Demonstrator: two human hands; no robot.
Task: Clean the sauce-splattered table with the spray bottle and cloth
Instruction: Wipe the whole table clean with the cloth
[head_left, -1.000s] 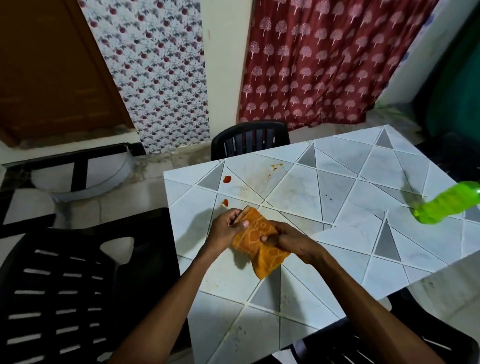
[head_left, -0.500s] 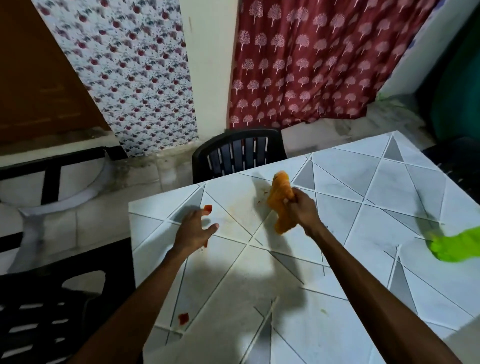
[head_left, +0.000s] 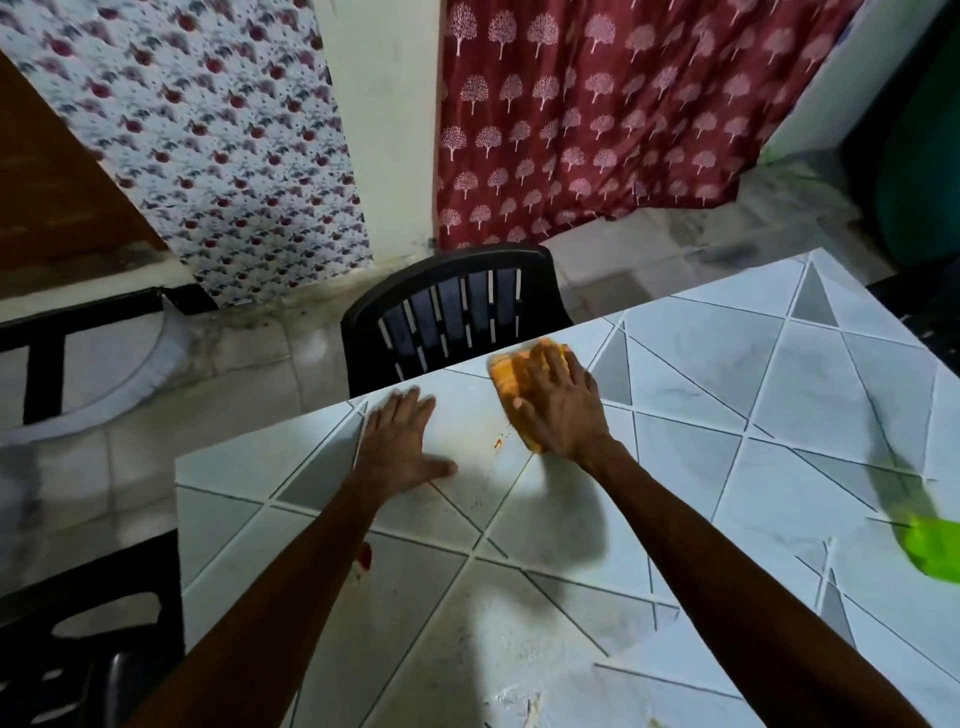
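The desk (head_left: 701, 452) fills the lower right of the view. Its top is pale, with a pattern of grey and white triangles, and its far edge runs slantwise across the picture. Behind it hang a dark red curtain (head_left: 597, 119) printed with small white trees and, to the left, a white curtain (head_left: 208, 145) with a red flower print, with a cream strip of wall between them. A brown door (head_left: 52, 197) shows at the far left. The floor (head_left: 234, 364) is tiled and looks stained.

A black plastic chair (head_left: 452, 312) with a slatted back stands against the far edge of the desk. Part of a second black chair (head_left: 88, 649) sits at the lower left, beside the near corner.

Both bare arms reach forward over the desk. The left hand (head_left: 402, 447) lies flat on the top near the far edge, fingers straight and slightly spread, grasping nothing. The right hand (head_left: 558, 405) lies just to the right of it, palm down on the orange cloth (head_left: 511, 371), fingers straight and spread, pressing it onto the desk rather than gripping it. The cloth sits close to the far edge, in front of the chair, and shows mostly beyond and to the left of the hand.

The green spray bottle (head_left: 935, 551) is at the right border, well apart from both hands, blurred and cut off by the frame.

A red blob of sauce (head_left: 365, 556) lies beside the left forearm, and a small orange smear (head_left: 497, 443) lies between the hands.
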